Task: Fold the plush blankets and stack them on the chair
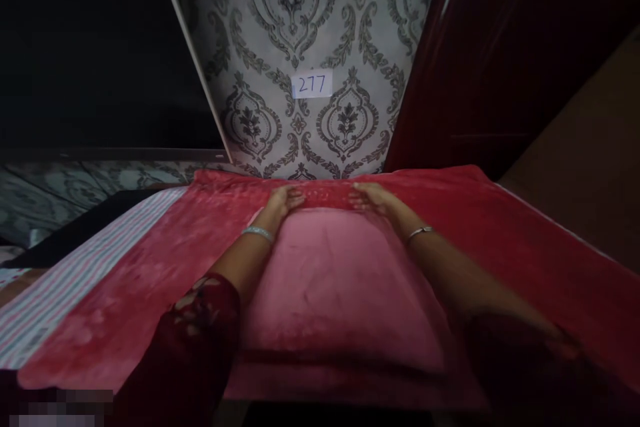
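Observation:
A pink folded cloth (330,280), soft like a fleece blanket, lies over a red plush blanket (500,247) in front of me. My left hand (287,199) rests at the pink cloth's far left corner, its fingers stretched inward over the red fabric. At the far right corner is my right hand (374,197), with fingers extended toward the left one. Both hands look open and lie against the fabric; the undersides of the fingers are hidden. A strip of red blanket shows between the fingertips.
A striped cloth (95,267) runs under the blanket on the left. A large dark screen (100,47) stands at the back left, and a dark red cabinet (480,67) at the right. Patterned wallpaper (300,27) behind carries a paper label (313,84) reading 277.

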Motion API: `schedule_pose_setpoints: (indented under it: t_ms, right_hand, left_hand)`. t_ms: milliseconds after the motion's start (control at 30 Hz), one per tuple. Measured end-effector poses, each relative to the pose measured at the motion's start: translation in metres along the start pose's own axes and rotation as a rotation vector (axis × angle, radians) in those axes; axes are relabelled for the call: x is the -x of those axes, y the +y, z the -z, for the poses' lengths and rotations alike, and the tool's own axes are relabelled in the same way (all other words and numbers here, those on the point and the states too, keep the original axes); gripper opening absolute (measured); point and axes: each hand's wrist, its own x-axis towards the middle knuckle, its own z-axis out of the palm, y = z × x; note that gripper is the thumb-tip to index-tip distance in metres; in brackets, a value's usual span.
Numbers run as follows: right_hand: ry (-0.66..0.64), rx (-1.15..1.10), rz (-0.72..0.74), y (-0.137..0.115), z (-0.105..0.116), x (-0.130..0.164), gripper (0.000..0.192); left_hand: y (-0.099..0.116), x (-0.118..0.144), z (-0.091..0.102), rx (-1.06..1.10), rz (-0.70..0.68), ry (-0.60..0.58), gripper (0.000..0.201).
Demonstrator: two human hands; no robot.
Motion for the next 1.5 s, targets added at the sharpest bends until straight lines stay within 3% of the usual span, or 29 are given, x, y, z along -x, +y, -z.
schedule_pose_setpoints:
  t_ms: [133, 233, 300, 400, 567, 1267, 1400, 1500]
  right_hand:
    - [0.029, -0.142, 0.184, -0.015, -0.047, -0.006, 0.008]
    - [0.122, -0.377, 0.302, 0.007, -0.068, -0.004, 0.009]
    - [0.189, -0.465, 0.287, 0.030, -0.067, -0.002, 0.006]
    - [0.223, -0.512, 0.250, 0.060, -0.053, 0.000, 0.011]
    - [0.103, -0.670, 0.210, 0.070, -0.033, 0.000, 0.022]
    - [0.047, -0.590, 0.245, 0.079, -0.028, -0.005, 0.023]
    - [0.120, -0.627, 0.161, 0.066, -0.037, 0.006, 0.025]
    - [0.212, -0.649, 0.110, 0.043, -0.034, 0.012, 0.026]
  left_hand:
    - [0.003, 0.007, -0.047, 0.089, -0.114, -0.037, 0.024]
    - [-0.017, 0.014, -0.063, 0.198, -0.137, -0.069, 0.013]
    - [-0.038, 0.017, -0.056, 0.252, -0.125, -0.053, 0.009]
    - [-0.063, 0.017, -0.033, 0.279, -0.080, -0.048, 0.010]
    - [-0.068, 0.007, -0.008, 0.406, -0.022, -0.205, 0.013]
    - [-0.074, 0.007, -0.007, 0.463, -0.001, -0.228, 0.012]
    - [-0.072, 0.012, -0.012, 0.433, -0.020, -0.188, 0.010]
    - [-0.051, 0.013, -0.018, 0.357, -0.004, -0.182, 0.008]
